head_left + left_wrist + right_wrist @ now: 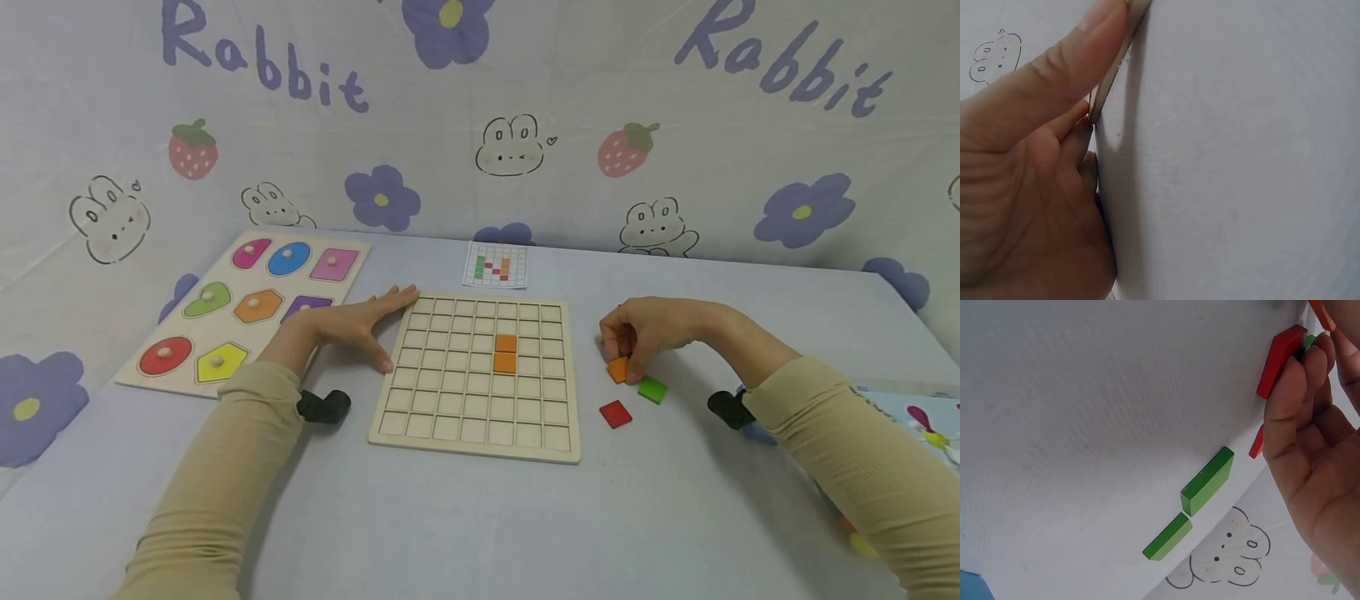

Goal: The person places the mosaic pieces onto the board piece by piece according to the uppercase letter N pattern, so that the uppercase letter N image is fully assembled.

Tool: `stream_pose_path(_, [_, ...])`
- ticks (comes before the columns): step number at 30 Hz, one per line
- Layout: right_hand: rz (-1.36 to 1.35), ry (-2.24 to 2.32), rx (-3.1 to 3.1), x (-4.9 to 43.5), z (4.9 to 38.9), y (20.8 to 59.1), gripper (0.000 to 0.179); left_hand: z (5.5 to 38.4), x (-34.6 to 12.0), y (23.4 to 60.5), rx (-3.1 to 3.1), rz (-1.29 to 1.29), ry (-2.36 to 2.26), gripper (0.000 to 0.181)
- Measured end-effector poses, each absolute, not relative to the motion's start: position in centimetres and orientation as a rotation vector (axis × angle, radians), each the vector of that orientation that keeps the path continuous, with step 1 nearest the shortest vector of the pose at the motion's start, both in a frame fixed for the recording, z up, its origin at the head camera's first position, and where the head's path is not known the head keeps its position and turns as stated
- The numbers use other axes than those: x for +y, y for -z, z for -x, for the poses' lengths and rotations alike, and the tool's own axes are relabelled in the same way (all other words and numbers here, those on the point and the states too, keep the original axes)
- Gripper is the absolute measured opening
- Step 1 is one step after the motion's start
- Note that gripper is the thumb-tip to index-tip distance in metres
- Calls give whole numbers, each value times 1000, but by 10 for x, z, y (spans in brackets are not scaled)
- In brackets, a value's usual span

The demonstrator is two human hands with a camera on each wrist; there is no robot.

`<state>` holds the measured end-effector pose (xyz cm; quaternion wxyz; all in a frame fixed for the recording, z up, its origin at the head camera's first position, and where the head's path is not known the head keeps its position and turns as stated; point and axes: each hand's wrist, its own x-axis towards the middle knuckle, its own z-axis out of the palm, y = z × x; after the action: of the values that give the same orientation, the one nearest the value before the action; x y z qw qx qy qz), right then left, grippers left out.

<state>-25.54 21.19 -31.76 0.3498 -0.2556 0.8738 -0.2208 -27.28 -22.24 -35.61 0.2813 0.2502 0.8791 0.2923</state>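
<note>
A pale wooden grid board (442, 406) lies mid-table, with two orange tiles (506, 352) set one above the other in its cells. My left hand (348, 325) rests along its left edge, thumb and fingers spread and straight. In the left wrist view the thumb (1041, 87) touches the board's rim (1113, 78). Right of the board, my right hand (651, 329) pinches an orange tile (617, 369) between thumb and fingers, low over the table. Close by lie a green tile (652, 389) and a red tile (616, 414). More green tiles (1208, 481) show in the right wrist view.
A small pattern card (496, 266) with coloured squares stands behind the board. On the left lies a shape puzzle (180, 321) with knobbed pieces. Beside the right forearm is a container with a printed lid (911, 410), partly hidden. A printed cloth (570, 75) hangs behind.
</note>
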Motion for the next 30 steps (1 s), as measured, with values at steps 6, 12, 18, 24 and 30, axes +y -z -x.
stream_pose_path(6, [659,568,2266,210,256,314,25,272,-224,356,2358,-676,-782,123])
stream_pose_path(12, [653,557,2292,206,257,312,20,272,-225,357,2360,-682,-776,122])
stream_pose_path(18, [696,585,2313,194,259,309,19,274,-225,359,2366,-678,-762,122])
stream_pose_path(24, [782,677,2262,179,260,308,20,276,-224,360,2366,-679,-762,121])
stream_pose_path(30, [811,719,2251,163,258,306,18,275,-224,360,2365,-672,-771,122])
